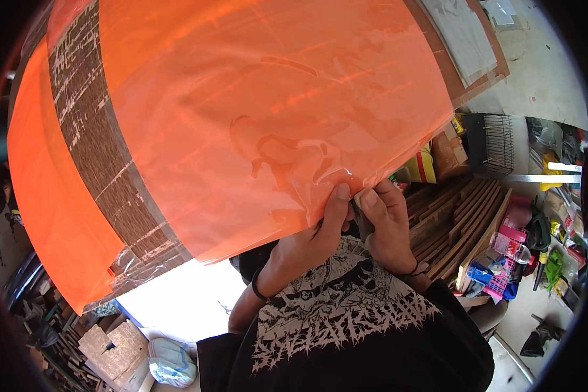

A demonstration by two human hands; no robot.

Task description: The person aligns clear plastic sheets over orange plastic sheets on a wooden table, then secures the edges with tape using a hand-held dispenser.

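Note:
A broad orange sheet (196,130) with clear, wrinkled plastic film (294,150) over it spreads across a brown worn board (88,124). My left hand (326,225) is closed at the near edge, its thumb on top of the film and its fingers mostly hidden beneath. Beside it, almost touching, my right hand (389,225) pinches at the same edge with thumb and bent forefinger. A dark grey flat piece (363,222) shows under the right thumb; its kind is unclear. The film bulges and catches light just above my fingertips.
Curved wooden strips (470,215) are stacked right of my hands. Farther right are a pink basket (500,281) with small goods and a black wire rack (498,144). A wooden block (114,349) and a tied plastic bag (171,362) sit at lower left.

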